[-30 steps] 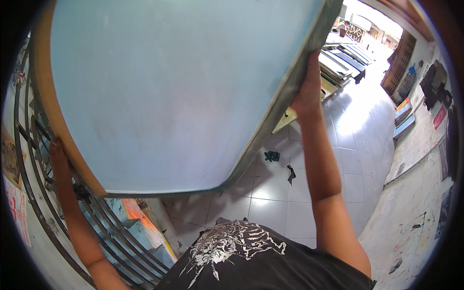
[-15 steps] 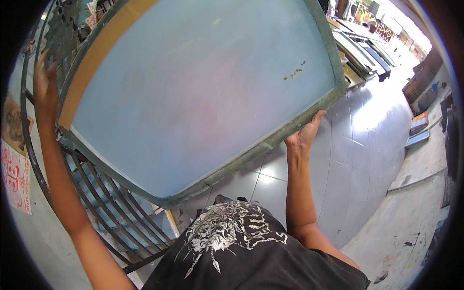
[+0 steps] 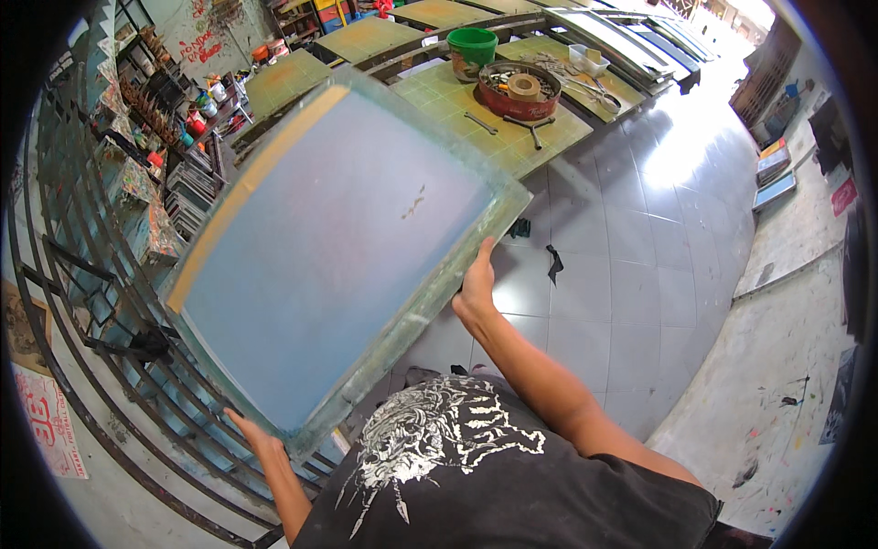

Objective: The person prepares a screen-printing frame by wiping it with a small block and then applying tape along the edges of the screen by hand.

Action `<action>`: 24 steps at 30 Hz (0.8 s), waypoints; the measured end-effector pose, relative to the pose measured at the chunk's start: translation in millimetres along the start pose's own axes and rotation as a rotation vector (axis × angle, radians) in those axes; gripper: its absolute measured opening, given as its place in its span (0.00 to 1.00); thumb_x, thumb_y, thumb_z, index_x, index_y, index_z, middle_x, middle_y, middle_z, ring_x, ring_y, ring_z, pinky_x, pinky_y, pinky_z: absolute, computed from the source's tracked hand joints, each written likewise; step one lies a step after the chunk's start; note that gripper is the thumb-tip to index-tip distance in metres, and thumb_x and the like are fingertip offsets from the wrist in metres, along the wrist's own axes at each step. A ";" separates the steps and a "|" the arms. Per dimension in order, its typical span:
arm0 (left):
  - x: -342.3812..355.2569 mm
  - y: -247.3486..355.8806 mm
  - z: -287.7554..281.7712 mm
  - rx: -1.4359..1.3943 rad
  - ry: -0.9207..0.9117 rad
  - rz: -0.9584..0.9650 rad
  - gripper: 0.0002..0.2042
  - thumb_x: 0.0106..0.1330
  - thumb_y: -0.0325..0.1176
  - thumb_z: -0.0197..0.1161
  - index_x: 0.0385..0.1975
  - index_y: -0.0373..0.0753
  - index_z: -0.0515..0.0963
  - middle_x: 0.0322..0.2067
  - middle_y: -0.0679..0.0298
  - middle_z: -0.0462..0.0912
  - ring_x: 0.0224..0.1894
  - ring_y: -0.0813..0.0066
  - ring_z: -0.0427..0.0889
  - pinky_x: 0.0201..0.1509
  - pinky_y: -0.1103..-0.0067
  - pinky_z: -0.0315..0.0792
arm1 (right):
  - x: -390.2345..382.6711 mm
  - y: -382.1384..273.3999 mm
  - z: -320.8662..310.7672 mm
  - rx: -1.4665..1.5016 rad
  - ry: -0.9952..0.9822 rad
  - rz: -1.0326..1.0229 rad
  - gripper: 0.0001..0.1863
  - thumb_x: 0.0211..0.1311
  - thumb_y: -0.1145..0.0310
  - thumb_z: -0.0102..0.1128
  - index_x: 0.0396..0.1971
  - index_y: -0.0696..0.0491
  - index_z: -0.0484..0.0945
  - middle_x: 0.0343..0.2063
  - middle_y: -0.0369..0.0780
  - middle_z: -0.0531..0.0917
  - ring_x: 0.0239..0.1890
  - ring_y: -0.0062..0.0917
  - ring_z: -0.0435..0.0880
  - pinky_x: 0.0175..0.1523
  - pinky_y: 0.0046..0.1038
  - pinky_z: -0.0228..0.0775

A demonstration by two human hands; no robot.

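Observation:
A large screen printing frame [image 3: 338, 247] hangs tilted in front of me, with blue mesh, a greenish worn border and a tan tape strip along its far left side. A few brownish flecks mark the mesh. My right hand [image 3: 476, 288] grips the right edge, its thumb along the border and its other fingers hidden beneath. At the near left corner, my left hand [image 3: 262, 439] holds the lower edge; the thumb shows and the rest of its fingers are mostly hidden.
Curved dark metal rails [image 3: 119, 393] run along the left. Beyond the frame, a green-topped table [image 3: 430, 101] carries a green bucket [image 3: 472, 53], a red round tin [image 3: 519, 90] with a tape roll, and wrenches [image 3: 530, 131]. A dark scrap [image 3: 554, 264] lies on the tiled floor.
The screen frame has moved lower and away from me, uncovering the table and shelves behind it. My left hand has come down from the far left side to the near corner.

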State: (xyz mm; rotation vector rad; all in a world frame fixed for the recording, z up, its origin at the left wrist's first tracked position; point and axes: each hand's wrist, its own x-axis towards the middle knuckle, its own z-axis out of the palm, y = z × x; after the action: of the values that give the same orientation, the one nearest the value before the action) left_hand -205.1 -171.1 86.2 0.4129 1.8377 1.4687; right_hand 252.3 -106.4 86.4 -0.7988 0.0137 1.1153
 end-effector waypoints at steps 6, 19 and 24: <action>16.6 -24.1 18.1 -0.137 -0.116 -0.080 0.41 0.68 0.68 0.38 0.71 0.41 0.56 0.70 0.59 0.60 0.69 0.58 0.61 0.71 0.66 0.54 | 29.2 -9.6 -30.6 -0.229 0.043 0.166 0.36 0.70 0.33 0.30 0.49 0.51 0.73 0.32 0.33 0.80 0.26 0.18 0.76 0.23 0.21 0.59; 119.8 -16.7 236.0 0.052 -0.303 -0.112 0.46 0.63 0.72 0.41 0.74 0.46 0.46 0.74 0.57 0.44 0.76 0.57 0.43 0.74 0.55 0.39 | 202.3 -52.2 -40.8 -0.432 0.187 0.030 0.39 0.68 0.30 0.26 0.52 0.50 0.71 0.39 0.35 0.80 0.40 0.25 0.78 0.50 0.32 0.69; 157.5 -28.8 282.7 0.055 -0.346 -0.135 0.49 0.61 0.75 0.41 0.75 0.45 0.44 0.75 0.54 0.41 0.76 0.56 0.41 0.74 0.55 0.38 | 228.0 -57.9 -31.1 -0.434 0.273 0.062 0.42 0.66 0.28 0.29 0.51 0.53 0.72 0.38 0.37 0.77 0.40 0.24 0.73 0.50 0.31 0.66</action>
State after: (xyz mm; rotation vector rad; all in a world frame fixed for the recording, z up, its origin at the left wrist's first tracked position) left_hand -105.7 120.8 -16.1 0.5239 1.5984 1.1757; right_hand 417.4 44.9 7.5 -1.3432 0.0253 1.0737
